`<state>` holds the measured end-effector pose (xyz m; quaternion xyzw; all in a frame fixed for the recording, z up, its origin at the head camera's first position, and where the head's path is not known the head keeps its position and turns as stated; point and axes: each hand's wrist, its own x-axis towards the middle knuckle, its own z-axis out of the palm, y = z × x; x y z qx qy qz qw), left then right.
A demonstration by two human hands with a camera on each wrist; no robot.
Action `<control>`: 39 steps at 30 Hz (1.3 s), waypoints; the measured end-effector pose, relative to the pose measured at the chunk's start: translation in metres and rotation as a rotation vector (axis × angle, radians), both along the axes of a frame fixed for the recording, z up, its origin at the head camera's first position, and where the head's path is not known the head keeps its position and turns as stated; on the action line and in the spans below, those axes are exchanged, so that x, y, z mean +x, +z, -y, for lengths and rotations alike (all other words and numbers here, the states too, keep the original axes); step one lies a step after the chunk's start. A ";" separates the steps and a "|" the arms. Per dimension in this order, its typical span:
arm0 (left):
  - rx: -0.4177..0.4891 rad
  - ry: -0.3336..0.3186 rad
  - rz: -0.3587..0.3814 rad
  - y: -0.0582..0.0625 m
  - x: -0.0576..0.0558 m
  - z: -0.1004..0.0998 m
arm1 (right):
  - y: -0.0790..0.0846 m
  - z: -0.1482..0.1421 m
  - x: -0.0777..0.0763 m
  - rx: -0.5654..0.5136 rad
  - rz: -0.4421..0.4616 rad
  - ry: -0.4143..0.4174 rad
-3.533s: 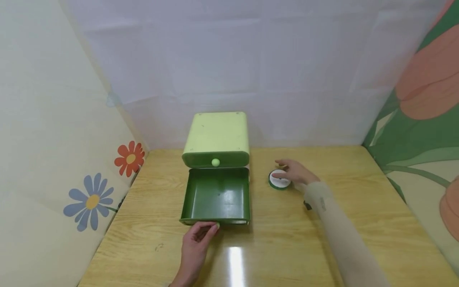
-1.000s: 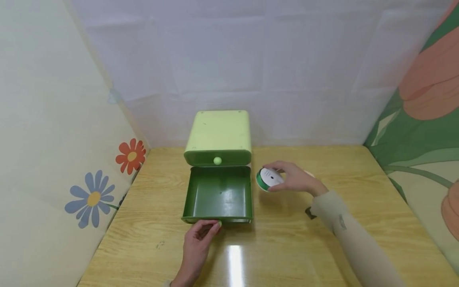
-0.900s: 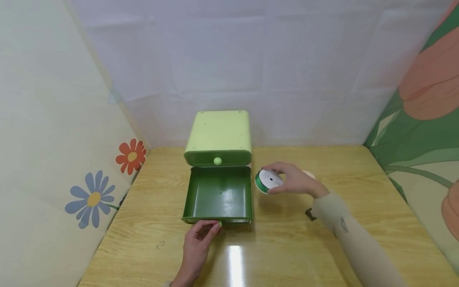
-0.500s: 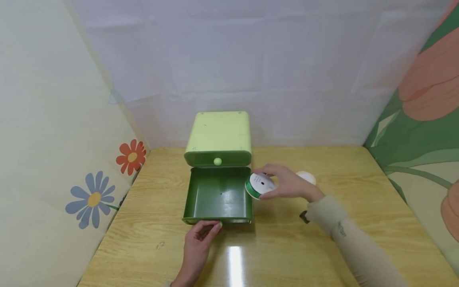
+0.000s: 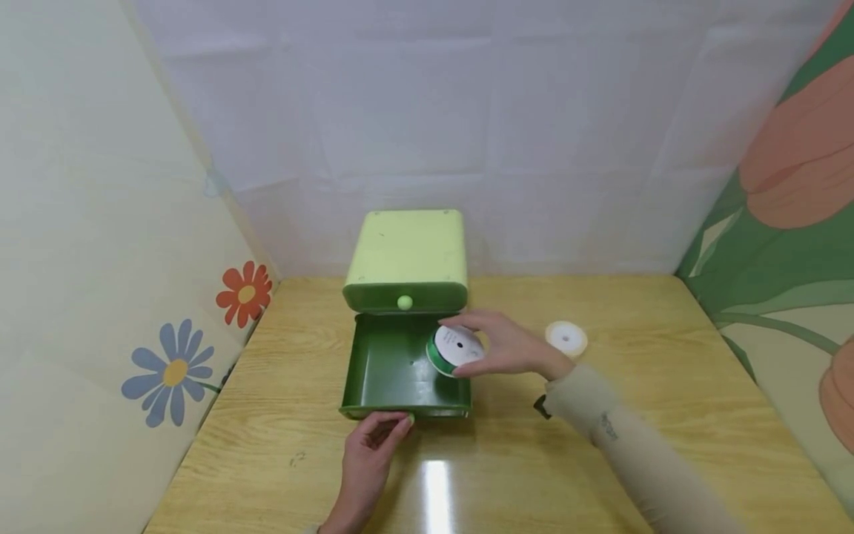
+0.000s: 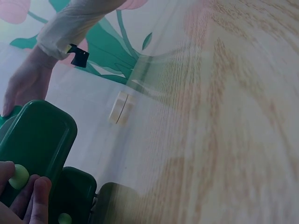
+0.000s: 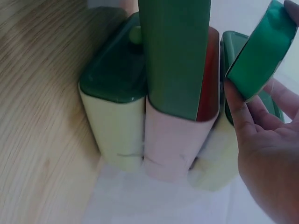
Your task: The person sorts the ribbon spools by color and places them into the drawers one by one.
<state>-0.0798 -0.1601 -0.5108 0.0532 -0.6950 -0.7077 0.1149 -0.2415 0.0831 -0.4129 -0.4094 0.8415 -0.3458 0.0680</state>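
My right hand (image 5: 510,345) holds a spool of green ribbon (image 5: 459,345) by its edges, tilted, over the right part of the pulled-out green drawer (image 5: 383,363). In the right wrist view the thumb and fingers span the ribbon spool (image 7: 262,51). My left hand (image 5: 370,452) pinches the drawer's light green knob (image 6: 19,176) at its front, as the left wrist view shows. The drawer belongs to a small cabinet (image 5: 410,245) with a pale yellow-green top. Nothing shows on the visible part of the drawer's floor.
A cream-coloured ribbon spool (image 5: 565,339) lies flat on the wooden table (image 5: 640,356), right of the cabinet. Above the drawer, a closed top drawer (image 5: 373,297) has its own round knob. A white sheet (image 5: 567,148) hangs close behind the cabinet.
My right hand has picked the green ribbon spool up from the table and moved it left over the drawer. The cream spool has come into sight. My left hand stays on the knob.
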 end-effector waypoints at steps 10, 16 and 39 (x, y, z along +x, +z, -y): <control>-0.008 0.000 0.007 -0.001 -0.001 0.000 | -0.002 0.023 -0.001 0.008 -0.025 0.038; -0.001 0.001 0.003 -0.002 -0.001 0.001 | -0.002 0.030 -0.001 0.014 -0.026 0.034; 0.030 0.003 0.007 -0.001 0.000 -0.001 | -0.009 0.033 -0.002 0.062 -0.004 0.069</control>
